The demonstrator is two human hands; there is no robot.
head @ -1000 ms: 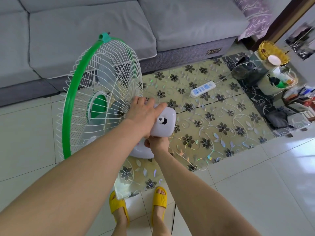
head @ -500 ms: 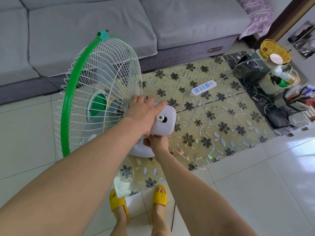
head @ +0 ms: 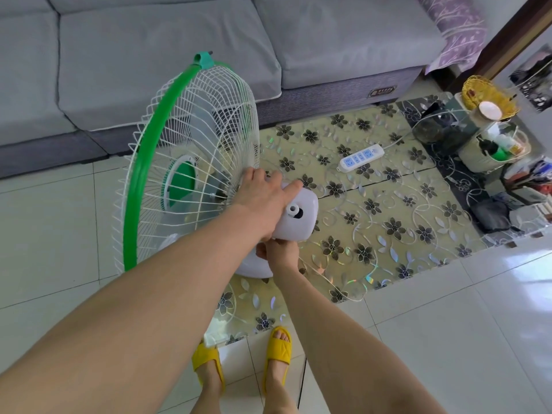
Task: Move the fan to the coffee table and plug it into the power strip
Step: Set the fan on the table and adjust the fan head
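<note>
Slippers (head: 243, 357), yellow, on both feet at bottom of frame, standing on white floor tile at the near edge of the coffee table (head: 394, 234). Table top is glass with a flower pattern, low, running from the feet out toward the sofa.

Right hand (head: 279, 251) is under the white motor housing, fingers curled round the fan's neck just above its round base. Left hand (head: 263, 198) lies over the top of the housing where it meets the rear grille, fingers spread and wrapped on it. Both hands holding the fan (head: 191, 174). Fan sits at the table's left near corner, green-rimmed cage facing left, tilted a bit; cannot tell if the base is resting on the glass or just above it.

Power strip (head: 361, 156), white with blue sockets, lies further out on the table, well apart from the fan, its cord running right. Clutter and a yellow wire basket (head: 487, 94) at the table's far right end. Grey sofa (head: 179, 55) behind.
</note>
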